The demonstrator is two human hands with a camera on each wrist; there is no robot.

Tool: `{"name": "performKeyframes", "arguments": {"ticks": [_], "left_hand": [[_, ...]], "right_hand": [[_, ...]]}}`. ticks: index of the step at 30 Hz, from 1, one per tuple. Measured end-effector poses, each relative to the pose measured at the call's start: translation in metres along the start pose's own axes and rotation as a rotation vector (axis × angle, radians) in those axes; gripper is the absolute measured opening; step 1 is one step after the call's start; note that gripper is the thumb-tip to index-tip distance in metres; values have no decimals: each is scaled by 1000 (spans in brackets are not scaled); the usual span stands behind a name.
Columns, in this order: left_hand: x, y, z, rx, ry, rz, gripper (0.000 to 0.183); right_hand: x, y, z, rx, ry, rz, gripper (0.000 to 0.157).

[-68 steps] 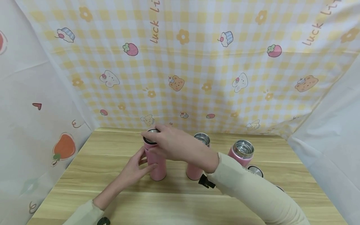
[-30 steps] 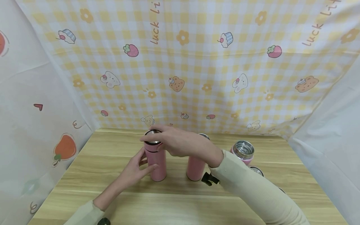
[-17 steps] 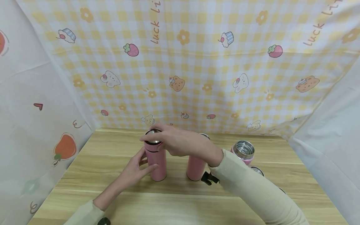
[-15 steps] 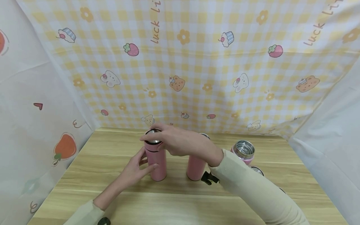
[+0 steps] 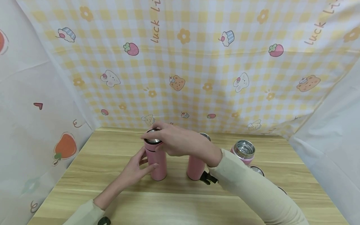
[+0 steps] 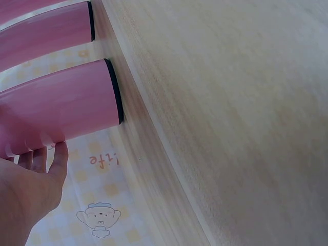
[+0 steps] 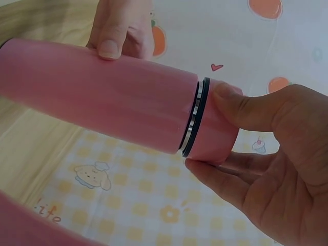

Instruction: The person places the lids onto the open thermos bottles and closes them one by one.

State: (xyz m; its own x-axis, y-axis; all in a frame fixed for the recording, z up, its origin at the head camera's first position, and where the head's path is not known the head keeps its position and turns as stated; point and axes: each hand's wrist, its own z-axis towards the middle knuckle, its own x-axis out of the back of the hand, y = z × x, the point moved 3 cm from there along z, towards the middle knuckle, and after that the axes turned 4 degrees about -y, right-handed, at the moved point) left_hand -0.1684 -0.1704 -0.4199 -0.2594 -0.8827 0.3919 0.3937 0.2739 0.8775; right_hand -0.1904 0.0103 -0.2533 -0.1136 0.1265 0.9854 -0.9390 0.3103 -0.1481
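Note:
A pink thermos bottle (image 5: 158, 165) stands upright on the wooden table at the left, its base on the wood. Low on its side, my left hand (image 5: 137, 168) holds the body between thumb and fingers. My right hand (image 5: 180, 139) grips the pink lid (image 7: 218, 123) at the top, thumb on one side and fingers on the other. A thin silvery gap shows between lid and body in the right wrist view. Seen from the left wrist, my left fingers (image 6: 60, 159) curl against the bottle's far side.
Another pink bottle (image 5: 195, 167), with a bare steel rim, stands just right, partly behind my right forearm. Farther right is an uncapped pink bottle (image 5: 244, 150). Beside it a loose lid (image 5: 257, 170) lies partly under the sleeve. A checked cloth (image 5: 197, 62) hangs at the table's back edge.
My right hand has shifted slightly around the lid, its wrist moving a little back and forth. The left hand and the bottle stay in place.

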Motion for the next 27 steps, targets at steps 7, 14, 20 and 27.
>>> {"name": "performKeyframes", "arguments": {"ticks": [7,14,20,27], "left_hand": [[0,1,1,3,-1,-2,68],[0,0,1,20,4,-5,71],[0,0,1,13,-1,-3,72],[-1,-1,1,7,-9,-4,74]], "right_hand": [[-2,-2,1,-22,30,-21,46],[-2,-8,1,-50,72,-84,44],[-2,-11,1,-80,75,-92,51],[-6,-5,-3,14,82,-73,54]]}}
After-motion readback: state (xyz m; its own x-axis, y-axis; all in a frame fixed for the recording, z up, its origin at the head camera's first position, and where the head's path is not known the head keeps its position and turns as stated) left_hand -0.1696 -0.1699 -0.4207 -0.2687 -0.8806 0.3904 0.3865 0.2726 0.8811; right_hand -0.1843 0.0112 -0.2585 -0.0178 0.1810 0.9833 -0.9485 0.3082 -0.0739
